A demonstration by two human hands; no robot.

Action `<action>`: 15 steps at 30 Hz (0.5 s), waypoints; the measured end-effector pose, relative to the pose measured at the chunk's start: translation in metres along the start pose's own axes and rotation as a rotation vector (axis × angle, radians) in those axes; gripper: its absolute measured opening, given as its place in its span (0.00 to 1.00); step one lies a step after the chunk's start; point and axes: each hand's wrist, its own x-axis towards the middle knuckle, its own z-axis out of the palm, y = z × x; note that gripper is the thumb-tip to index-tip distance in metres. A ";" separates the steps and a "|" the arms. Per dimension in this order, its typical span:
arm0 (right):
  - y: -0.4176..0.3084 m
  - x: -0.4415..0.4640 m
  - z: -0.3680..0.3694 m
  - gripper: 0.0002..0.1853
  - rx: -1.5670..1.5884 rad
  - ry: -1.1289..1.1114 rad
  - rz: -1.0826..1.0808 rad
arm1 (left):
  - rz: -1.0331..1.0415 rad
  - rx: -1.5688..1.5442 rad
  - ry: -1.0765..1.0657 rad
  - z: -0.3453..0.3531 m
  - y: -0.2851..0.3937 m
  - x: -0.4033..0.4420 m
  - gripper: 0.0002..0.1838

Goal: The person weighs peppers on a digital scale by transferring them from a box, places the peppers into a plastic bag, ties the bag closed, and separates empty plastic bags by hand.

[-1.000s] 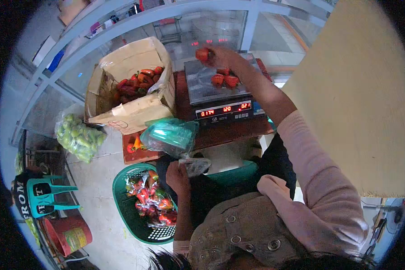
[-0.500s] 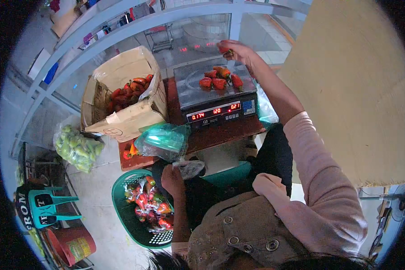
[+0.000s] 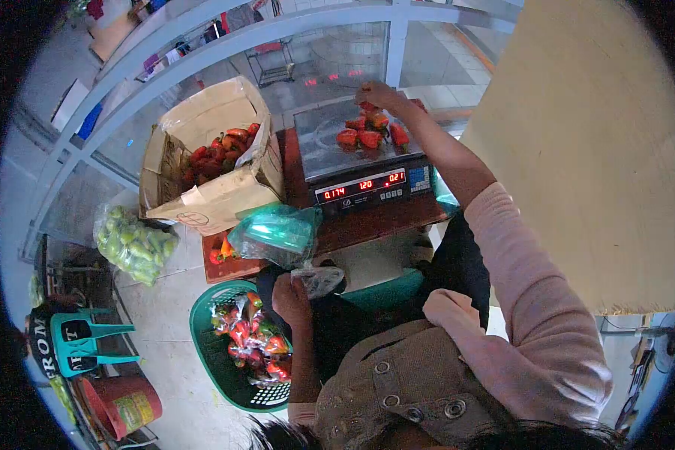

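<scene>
Several red peppers (image 3: 370,139) on scale (image 3: 321,150), just beside right hand (image 3: 381,97)

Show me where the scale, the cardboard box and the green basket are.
Scale (image 3: 337,160): head view, on the bare metal platform.
Cardboard box (image 3: 225,198): head view, on the front wall.
Green basket (image 3: 217,366): head view, on the inner left wall.

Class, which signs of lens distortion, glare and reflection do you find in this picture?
Head view, edges: black corners and a bowed window rail; head view, centre: white glare on the green plastic; head view, top: faint red marks in the glass pane, apparently reflecting the scale display.
</scene>
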 end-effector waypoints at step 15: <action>0.032 0.015 0.025 0.11 -0.844 0.186 -0.188 | -0.069 -0.005 -0.047 -0.003 0.005 0.002 0.09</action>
